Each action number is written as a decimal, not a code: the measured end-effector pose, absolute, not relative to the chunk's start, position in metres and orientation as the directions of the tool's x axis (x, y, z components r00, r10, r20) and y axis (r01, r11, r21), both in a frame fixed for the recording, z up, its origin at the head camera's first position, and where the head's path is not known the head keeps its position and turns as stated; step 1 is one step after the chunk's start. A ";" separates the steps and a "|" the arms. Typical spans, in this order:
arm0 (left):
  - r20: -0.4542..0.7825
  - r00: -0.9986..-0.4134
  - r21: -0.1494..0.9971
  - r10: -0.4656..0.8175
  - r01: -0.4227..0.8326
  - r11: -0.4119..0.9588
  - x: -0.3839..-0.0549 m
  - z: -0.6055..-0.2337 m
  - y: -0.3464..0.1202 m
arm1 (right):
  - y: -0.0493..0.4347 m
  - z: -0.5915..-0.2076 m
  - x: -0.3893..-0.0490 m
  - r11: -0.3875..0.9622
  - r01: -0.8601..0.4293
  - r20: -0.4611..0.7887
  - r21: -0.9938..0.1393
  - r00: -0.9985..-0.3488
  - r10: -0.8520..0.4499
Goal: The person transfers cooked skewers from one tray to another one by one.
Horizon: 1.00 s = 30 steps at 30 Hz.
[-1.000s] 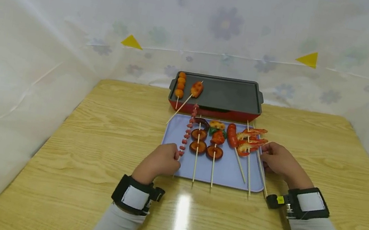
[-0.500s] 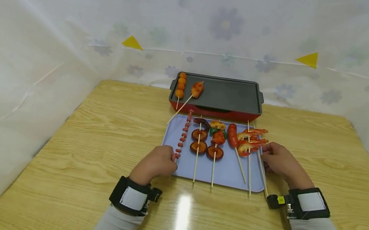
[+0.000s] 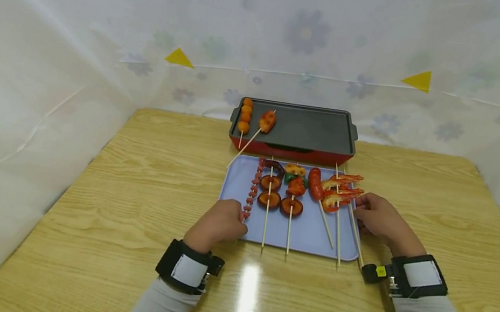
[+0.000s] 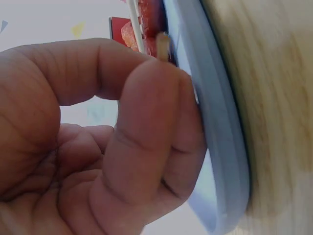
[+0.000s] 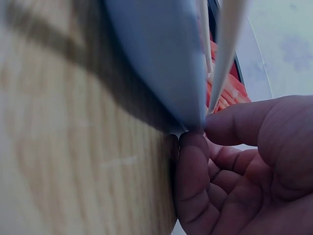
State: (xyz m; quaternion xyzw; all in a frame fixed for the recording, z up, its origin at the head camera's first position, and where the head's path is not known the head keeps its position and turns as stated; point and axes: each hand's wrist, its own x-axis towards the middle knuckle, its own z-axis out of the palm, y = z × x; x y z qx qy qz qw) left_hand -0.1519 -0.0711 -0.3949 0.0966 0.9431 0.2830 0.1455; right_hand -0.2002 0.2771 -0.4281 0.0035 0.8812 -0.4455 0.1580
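Note:
My left hand (image 3: 218, 223) pinches the stick end of a skewer of small reddish pieces (image 3: 252, 191), over the left part of a pale blue tray (image 3: 239, 176). In the left wrist view the stick tip (image 4: 163, 45) pokes out from between thumb and finger, close to the tray's rim (image 4: 210, 98). At the tray's right edge, my right hand (image 3: 379, 220) grips the rim between thumb and fingers; the right wrist view shows the rim (image 5: 166, 63) between them. Beside that hand lie shrimp skewers (image 3: 339, 192) and a bare-looking stick (image 3: 355, 233).
On the tray are two mushroom skewers (image 3: 268, 199) (image 3: 291, 207) and a sausage skewer (image 3: 316, 184). Behind it stands a black-topped red grill (image 3: 308, 127) bearing an orange ball skewer (image 3: 245, 117) and a browned skewer (image 3: 267, 121), whose stick overhangs the front.
The skewer of reddish pieces has come lower; its far end, earlier up at the grill's front, is now over the tray's back edge. My left hand shifted slightly; the right stayed on the rim.

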 end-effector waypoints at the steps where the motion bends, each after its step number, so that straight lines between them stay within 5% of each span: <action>1: -0.220 -0.937 0.561 0.271 0.105 0.821 -0.152 -0.396 -0.070 | 0.277 -0.428 -0.200 0.600 0.147 -0.281 -0.786 -0.950 -0.137; 19: -0.226 -0.955 0.519 0.190 0.047 0.853 -0.154 -0.395 -0.069 | 0.276 -0.428 -0.201 0.595 0.166 -0.297 -0.786 -0.946 -0.128; 25: -0.048 -0.991 0.626 0.124 0.066 0.777 -0.158 -0.393 -0.068 | 0.276 -0.429 -0.201 0.599 0.167 -0.299 -0.783 -0.946 -0.128; 30: 0.164 -0.967 0.721 0.197 0.254 0.644 -0.163 -0.394 -0.065 | 0.276 -0.428 -0.201 0.598 0.167 -0.300 -0.784 -0.945 -0.129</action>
